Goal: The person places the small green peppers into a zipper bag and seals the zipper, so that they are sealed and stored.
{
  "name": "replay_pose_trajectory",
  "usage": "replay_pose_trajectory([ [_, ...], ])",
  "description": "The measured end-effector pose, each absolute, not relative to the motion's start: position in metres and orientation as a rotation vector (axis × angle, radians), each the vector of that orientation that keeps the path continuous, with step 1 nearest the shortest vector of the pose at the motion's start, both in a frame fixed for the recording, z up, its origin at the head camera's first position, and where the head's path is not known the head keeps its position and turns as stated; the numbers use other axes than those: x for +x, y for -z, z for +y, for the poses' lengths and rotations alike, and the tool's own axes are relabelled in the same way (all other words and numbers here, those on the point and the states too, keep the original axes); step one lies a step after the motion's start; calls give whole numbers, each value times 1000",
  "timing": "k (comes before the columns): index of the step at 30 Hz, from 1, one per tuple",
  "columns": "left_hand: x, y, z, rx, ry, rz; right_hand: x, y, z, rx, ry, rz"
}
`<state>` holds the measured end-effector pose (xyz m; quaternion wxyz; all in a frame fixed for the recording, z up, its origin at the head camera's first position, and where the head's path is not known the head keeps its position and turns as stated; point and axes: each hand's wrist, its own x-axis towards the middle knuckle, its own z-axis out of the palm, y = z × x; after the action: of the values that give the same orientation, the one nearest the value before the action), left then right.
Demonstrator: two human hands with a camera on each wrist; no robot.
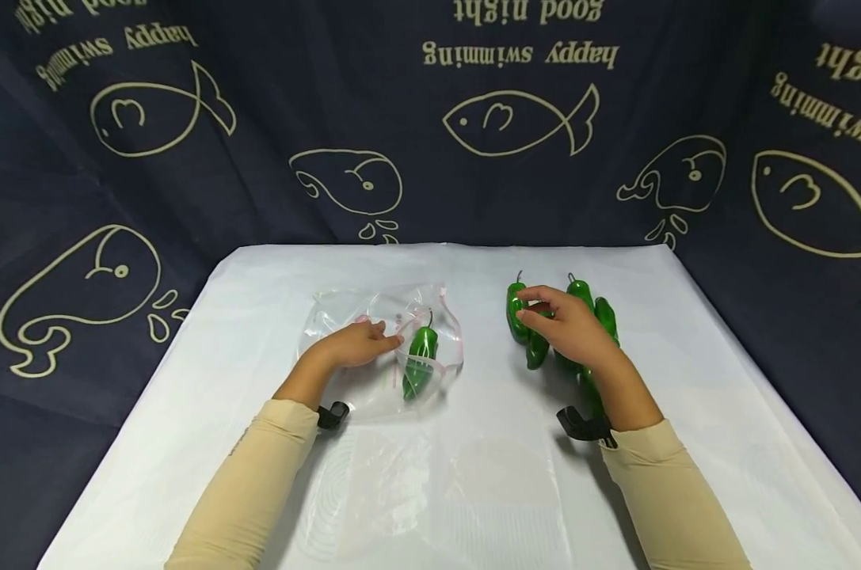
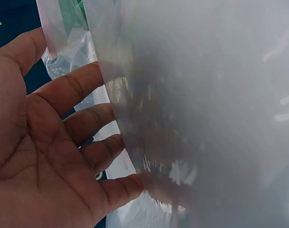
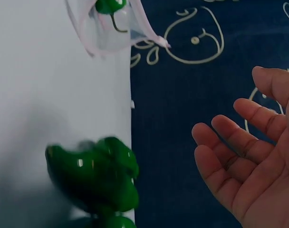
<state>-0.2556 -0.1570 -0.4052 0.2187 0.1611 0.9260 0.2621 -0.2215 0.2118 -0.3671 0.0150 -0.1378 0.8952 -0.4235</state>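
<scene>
A clear plastic zip bag (image 1: 373,400) lies on the table, with one green pepper (image 1: 421,352) at its open right end, stem pointing away. My left hand (image 1: 357,345) is over the bag, and in the left wrist view its loosely bent fingertips (image 2: 87,71) touch the plastic film. To the right, several glossy green peppers (image 1: 517,313) lie in a loose group. My right hand (image 1: 576,326) hovers over that group and partly hides it. In the right wrist view its fingers (image 3: 244,142) are relaxed and apart, with nothing between them.
A white cloth covers the table (image 1: 209,380). Flat clear plastic (image 1: 501,491) lies toward the front edge. Behind and at the sides hangs a dark blue curtain (image 1: 416,103) with fish and whale drawings. Each wrist wears a black camera mount (image 1: 583,425).
</scene>
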Motion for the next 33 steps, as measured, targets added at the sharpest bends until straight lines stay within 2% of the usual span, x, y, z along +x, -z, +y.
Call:
replay_pose_trajectory([
  [13,-256,404,-154,448,-700,2572,-201,356,262,-377,1152,2830],
  [33,-257,408,-155,441,-704,2566,-198,385,297,-394,806,2896],
])
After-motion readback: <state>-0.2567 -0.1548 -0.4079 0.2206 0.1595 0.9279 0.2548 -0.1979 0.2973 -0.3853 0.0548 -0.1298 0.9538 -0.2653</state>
